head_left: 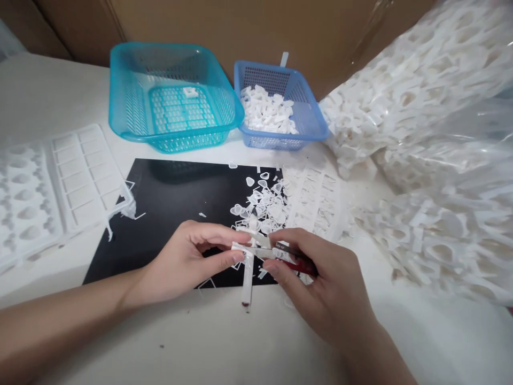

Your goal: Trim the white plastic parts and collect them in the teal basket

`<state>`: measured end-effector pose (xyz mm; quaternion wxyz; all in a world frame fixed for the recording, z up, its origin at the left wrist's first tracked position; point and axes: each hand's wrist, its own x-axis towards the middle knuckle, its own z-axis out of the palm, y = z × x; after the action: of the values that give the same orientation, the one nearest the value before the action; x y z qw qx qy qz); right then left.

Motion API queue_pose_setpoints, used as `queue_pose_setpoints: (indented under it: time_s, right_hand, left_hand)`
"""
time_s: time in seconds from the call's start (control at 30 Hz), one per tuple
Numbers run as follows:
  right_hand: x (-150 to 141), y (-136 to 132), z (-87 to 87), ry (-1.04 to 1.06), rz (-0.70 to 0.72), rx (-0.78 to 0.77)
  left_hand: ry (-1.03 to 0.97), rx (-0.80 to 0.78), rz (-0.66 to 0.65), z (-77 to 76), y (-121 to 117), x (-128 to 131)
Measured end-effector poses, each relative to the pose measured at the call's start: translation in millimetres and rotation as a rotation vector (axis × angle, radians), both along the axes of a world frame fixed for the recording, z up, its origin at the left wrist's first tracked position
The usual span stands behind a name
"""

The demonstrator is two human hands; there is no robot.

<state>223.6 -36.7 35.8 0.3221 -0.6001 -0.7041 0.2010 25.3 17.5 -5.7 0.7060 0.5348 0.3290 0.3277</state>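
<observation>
My left hand (208, 248) pinches a small white piece (242, 246) between thumb and fingers, above the black mat (160, 198). In my right hand (320, 278) is a knife with a dark and red handle (300, 263), its thin blade (260, 252) pointing left and touching or nearly touching the piece. My fingers hide part of both. Below them, a narrow white strip (247, 283) with a dark red end reaches past the mat's front edge. White scraps and small rings (266, 200) lie heaped on the mat's right side.
A teal basket (176, 136) holding one white piece stands at the back, beside a blue basket (280, 140) of white pieces. Clear bags (433, 107) stuffed with white parts fill the right. White molded sheets (86, 171) lie left; another cut sheet (315, 200) lies right of the scraps.
</observation>
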Motion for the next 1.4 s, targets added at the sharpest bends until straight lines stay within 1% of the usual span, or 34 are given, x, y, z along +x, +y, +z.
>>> queue_pose_setpoints:
  time_s: [0.1, 0.2, 0.27, 0.37, 0.43, 0.5, 0.6, 0.7, 0.8, 0.93, 1.03, 1.27, 1.4]
  right_hand:
    - [0, 0, -0.7, 0.003, -0.032, 0.041]
    - [0, -1, -1.2, 0.027, -0.08, 0.046]
    - [0, -2, -1.6, 0.029, -0.083, 0.035]
    - [0, -2, -2.3, 0.01, -0.076, 0.029]
    - [1, -3, -2.6, -0.024, -0.082, 0.058]
    - [1, -3, -2.7, -0.084, -0.068, 0.102]
    - [1, -3, -2.8, -0.192, 0.001, 0.164]
    - [2, -3, -3.7, -0.275, 0.054, 0.215]
    - [2, -4, -5.9, -0.33, 0.074, 0.237]
    - [-1, -5, -9.7, -0.341, 0.048, 0.254]
    - [-3, -3, -11.1, -0.333, 0.048, 0.238]
    - [-4, -3, -12.8, -0.333, 0.048, 0.246]
    - [-2, -3, -10.9, -0.334, 0.059, 0.236]
  left_hand:
    - [-0.013, -0.003, -0.002, -0.2, 0, -1]
    - [0.018, -0.03, -0.057, -2.0, 1, -1]
    - [0.04, -0.042, -0.077, -3.8, 2, -2]
    - [0.025, -0.019, -0.073, -4.9, 1, -2]
    - [0.027, 0.009, -0.067, -3.9, 1, -1]
    - [0.065, 0.034, -0.051, -2.4, 1, 0]
    - [0.109, 0.052, -0.022, -1.3, 1, 0]
    - [0.146, 0.065, -0.018, -2.5, 1, -1]
    - [0.189, 0.074, -0.021, -4.5, 0, -2]
    - [0.201, 0.07, -0.052, -5.8, -1, -3]
    - [0.204, 0.051, -0.062, -5.7, -1, -2]
    - [0.219, 0.067, -0.059, -5.1, 0, -1]
    - [0.197, 0.039, -0.045, -5.9, 0, -1]
